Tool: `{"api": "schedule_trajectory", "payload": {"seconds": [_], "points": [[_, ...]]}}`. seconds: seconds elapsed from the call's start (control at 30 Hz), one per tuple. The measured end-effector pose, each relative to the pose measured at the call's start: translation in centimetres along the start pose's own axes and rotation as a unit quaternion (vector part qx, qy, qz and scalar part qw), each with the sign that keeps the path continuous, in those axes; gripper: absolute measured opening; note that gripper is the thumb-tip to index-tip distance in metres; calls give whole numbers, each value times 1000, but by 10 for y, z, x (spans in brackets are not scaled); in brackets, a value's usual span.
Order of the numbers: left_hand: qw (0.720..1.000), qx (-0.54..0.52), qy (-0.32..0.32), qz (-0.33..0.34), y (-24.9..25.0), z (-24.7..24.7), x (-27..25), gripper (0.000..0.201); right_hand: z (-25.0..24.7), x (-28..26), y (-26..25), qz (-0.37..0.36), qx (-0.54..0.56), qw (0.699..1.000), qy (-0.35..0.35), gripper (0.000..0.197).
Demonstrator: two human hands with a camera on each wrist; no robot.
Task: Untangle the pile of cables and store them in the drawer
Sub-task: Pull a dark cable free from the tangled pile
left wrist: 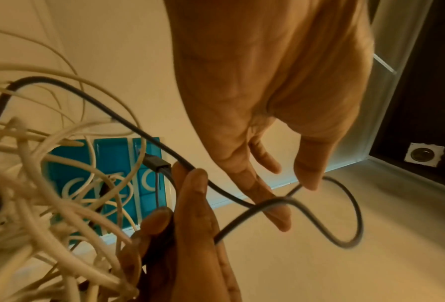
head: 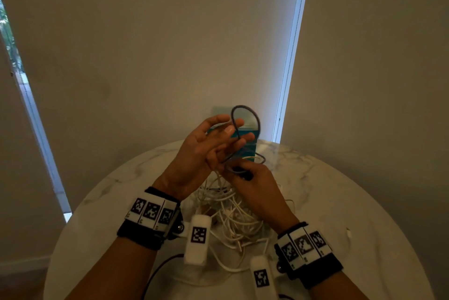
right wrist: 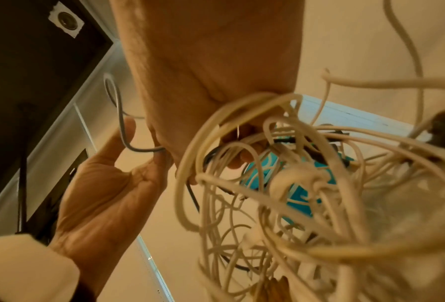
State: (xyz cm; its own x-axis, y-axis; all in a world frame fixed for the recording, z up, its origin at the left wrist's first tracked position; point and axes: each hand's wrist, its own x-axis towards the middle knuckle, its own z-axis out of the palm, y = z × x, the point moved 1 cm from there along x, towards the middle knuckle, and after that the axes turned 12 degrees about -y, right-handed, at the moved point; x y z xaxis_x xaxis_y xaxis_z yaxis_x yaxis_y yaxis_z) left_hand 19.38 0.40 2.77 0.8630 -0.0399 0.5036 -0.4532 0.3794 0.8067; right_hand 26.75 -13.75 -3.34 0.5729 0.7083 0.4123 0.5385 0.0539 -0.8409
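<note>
Above a round marble table, my left hand is raised with its fingers straight, and a grey cable loops across them. In the left wrist view the grey cable runs out of the tangle and curls past the left fingertips. My right hand pinches the grey cable just below the left hand, its thumb and fingers curled round it. Under both hands, a tangled pile of white cables lies on the table. A small teal drawer unit stands behind the hands, partly hidden.
The table stands close to a pale wall, with a bright window strip at the right and another at the left. A dark lead trails off the near table edge. Bare marble lies left and right of the pile.
</note>
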Motion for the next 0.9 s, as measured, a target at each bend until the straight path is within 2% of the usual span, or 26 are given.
{"api": "schedule_trajectory", "payload": {"seconds": [0.03,0.13,0.23,0.3,0.37,0.43,0.5,0.6,0.67,0.77,0.83,0.9], "points": [[1000,15,-16,3,0,2,-1,45,-1,0,1,-5,11,1000,7,6],[998,49,-29,22,5,5,-2,42,-3,1,3,-10,12,999,30,8],[993,106,33,50,11,-4,0,35,-8,2,1,-21,54,994,96,14],[982,156,100,23,12,-16,-1,26,-16,3,-3,2,114,981,155,18],[975,184,114,-54,8,-24,-3,23,-27,4,-4,30,193,961,197,22],[963,208,81,-149,-1,-28,-4,28,-37,5,-3,35,274,937,215,26],[954,217,73,-195,-12,-32,-4,31,-45,5,-3,26,342,914,219,28],[938,258,100,-206,-21,-43,-3,39,-57,3,-1,1,438,871,221,27],[932,269,106,-218,-23,-49,-4,42,-66,1,0,-21,508,833,219,32],[927,293,76,-223,-24,-51,-6,50,-78,-2,-3,-58,603,772,190,25],[922,312,53,-223,-26,-49,-6,50,-82,-4,-6,-74,631,754,165,25],[919,327,48,-214,-26,-45,-4,46,-83,-5,-8,-87,635,754,146,27]]}}
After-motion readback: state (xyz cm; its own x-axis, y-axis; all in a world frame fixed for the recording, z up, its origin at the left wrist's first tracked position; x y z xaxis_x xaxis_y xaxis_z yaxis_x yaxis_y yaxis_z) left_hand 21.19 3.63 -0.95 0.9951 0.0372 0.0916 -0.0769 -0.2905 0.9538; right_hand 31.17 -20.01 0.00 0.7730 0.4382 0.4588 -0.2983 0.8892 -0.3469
